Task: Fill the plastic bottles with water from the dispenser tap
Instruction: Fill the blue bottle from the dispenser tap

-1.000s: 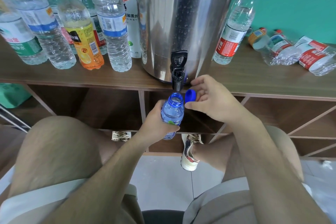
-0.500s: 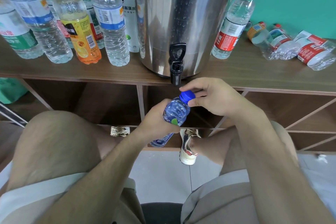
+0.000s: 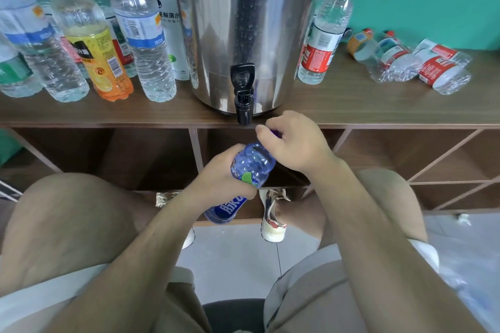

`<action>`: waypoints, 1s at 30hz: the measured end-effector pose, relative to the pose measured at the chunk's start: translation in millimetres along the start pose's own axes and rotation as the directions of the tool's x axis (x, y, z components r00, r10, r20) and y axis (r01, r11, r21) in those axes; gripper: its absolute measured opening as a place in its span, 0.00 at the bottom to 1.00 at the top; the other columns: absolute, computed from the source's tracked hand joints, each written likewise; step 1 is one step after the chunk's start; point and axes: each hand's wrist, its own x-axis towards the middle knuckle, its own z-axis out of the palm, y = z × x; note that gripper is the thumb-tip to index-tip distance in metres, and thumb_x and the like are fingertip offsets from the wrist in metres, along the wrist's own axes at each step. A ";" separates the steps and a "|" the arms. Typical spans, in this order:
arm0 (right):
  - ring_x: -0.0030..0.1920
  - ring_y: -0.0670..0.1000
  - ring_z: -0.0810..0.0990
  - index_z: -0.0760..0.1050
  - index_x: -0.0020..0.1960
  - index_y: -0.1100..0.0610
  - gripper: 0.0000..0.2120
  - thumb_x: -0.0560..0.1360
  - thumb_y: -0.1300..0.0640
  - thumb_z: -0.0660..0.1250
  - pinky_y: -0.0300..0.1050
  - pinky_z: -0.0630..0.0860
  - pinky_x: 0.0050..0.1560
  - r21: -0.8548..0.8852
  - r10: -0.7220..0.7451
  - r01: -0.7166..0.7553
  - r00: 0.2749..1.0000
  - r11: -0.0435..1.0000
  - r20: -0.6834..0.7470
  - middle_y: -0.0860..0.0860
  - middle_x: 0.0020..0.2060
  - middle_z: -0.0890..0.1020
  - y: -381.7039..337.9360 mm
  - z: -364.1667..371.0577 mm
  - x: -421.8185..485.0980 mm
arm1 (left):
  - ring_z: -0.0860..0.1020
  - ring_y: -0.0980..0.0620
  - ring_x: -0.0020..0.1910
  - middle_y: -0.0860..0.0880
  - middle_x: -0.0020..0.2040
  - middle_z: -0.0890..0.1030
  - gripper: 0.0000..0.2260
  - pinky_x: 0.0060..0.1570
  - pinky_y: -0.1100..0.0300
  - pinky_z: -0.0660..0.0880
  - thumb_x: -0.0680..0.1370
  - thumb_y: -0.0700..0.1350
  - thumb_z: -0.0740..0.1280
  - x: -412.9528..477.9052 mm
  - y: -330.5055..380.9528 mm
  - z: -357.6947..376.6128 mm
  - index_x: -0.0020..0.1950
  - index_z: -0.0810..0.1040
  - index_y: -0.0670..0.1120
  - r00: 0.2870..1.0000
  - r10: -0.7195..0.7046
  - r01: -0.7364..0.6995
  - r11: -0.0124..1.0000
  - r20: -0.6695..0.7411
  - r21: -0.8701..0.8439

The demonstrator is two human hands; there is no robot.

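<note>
Blue plastic bottle [image 3: 251,167] is sitting tilted just below the dispenser tap [image 3: 243,100], its long axis running from the left hand [image 3: 220,180], whose fingers are curling round its body, up to the right hand [image 3: 296,143], whose fingers are pinching the blue cap [image 3: 276,132] (mostly hidden).

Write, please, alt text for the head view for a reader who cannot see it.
A person's left hand grips a tilted blue bottle below the black tap of a steel dispenser, while the right hand curls round its blue cap. Upright bottles crowd the wooden shelf left of the dispenser; toppled bottles lie at the right.
</note>
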 end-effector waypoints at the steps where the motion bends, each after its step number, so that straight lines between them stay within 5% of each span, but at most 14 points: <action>1: 0.34 0.53 0.70 0.65 0.30 0.57 0.26 0.76 0.38 0.55 0.47 0.59 0.33 -0.027 0.098 -0.098 0.995 0.995 0.009 0.51 0.26 0.69 -1.6 1.5 2.4 | 0.84 0.60 0.47 0.61 0.49 0.83 0.30 0.45 0.59 0.81 0.59 0.49 0.80 -0.9 0.8 1.2 0.57 0.74 0.61 1.000 0.002 -0.002 1.000 -0.002 0.013; 4: 0.33 0.52 0.73 0.71 0.30 0.57 0.27 0.71 0.36 0.49 0.44 0.61 0.33 -0.178 0.363 -0.344 0.928 0.922 0.087 0.50 0.29 0.75 -5.0 10.3 3.0 | 0.84 0.56 0.45 0.58 0.47 0.82 0.29 0.45 0.60 0.81 0.60 0.49 0.80 -3.0 -0.1 8.2 0.58 0.73 0.59 1.000 0.002 0.001 0.995 -0.028 0.098; 11: 0.30 0.54 0.68 0.61 0.29 0.57 0.28 0.77 0.37 0.58 0.52 0.63 0.33 0.025 -0.049 0.048 0.998 0.999 0.040 0.52 0.25 0.66 5.9 -0.2 -2.3 | 0.84 0.59 0.50 0.61 0.52 0.84 0.31 0.46 0.63 0.80 0.61 0.47 0.81 0.6 2.3 2.2 0.60 0.73 0.62 0.998 0.054 -0.054 0.999 0.045 0.000; 18: 0.30 0.50 0.71 0.69 0.29 0.58 0.27 0.70 0.36 0.50 0.43 0.59 0.32 -0.171 0.348 -0.346 0.937 0.923 -0.018 0.49 0.26 0.73 -9.7 4.7 3.7 | 0.79 0.59 0.48 0.62 0.49 0.77 0.30 0.44 0.68 0.72 0.61 0.52 0.82 0.7 1.0 24.1 0.55 0.69 0.60 0.967 0.096 -0.053 0.982 -0.237 0.179; 21: 0.29 0.50 0.70 0.67 0.28 0.56 0.26 0.71 0.35 0.52 0.43 0.59 0.32 -0.183 0.370 -0.371 0.928 0.910 -0.041 0.49 0.26 0.72 -10.8 -2.1 3.3 | 0.77 0.58 0.52 0.62 0.52 0.74 0.33 0.44 0.70 0.69 0.63 0.49 0.83 -1.1 5.7 33.0 0.60 0.69 0.59 0.939 0.127 -0.059 0.975 -0.319 0.214; 25: 0.28 0.51 0.67 0.63 0.28 0.57 0.30 0.75 0.34 0.61 0.44 0.57 0.31 -0.147 0.363 -0.387 0.917 0.910 -0.165 0.49 0.24 0.69 -13.5 -26.7 2.7 | 0.77 0.57 0.55 0.57 0.55 0.75 0.27 0.51 0.61 0.78 0.66 0.47 0.79 -1.7 30.4 44.9 0.62 0.72 0.53 0.919 0.206 -0.140 0.967 -0.335 0.211; 27: 0.27 0.50 0.64 0.60 0.29 0.57 0.31 0.75 0.33 0.63 0.45 0.58 0.31 -0.044 0.296 -0.320 0.912 0.946 -0.284 0.49 0.24 0.65 -9.8 -43.5 -0.7 | 0.76 0.59 0.57 0.56 0.55 0.75 0.27 0.54 0.61 0.77 0.67 0.48 0.79 -1.0 50.3 51.0 0.60 0.70 0.58 0.904 0.242 -0.191 0.966 -0.351 0.173; 30: 0.31 0.48 0.66 0.63 0.32 0.56 0.29 0.76 0.35 0.68 0.46 0.65 0.34 0.468 0.190 0.020 0.897 0.884 -0.399 0.50 0.27 0.66 4.8 -72.7 -10.0 | 0.78 0.61 0.58 0.59 0.57 0.77 0.32 0.54 0.67 0.74 0.67 0.51 0.82 7.8 87.3 55.1 0.62 0.66 0.61 0.872 0.312 -0.291 0.950 -0.377 0.111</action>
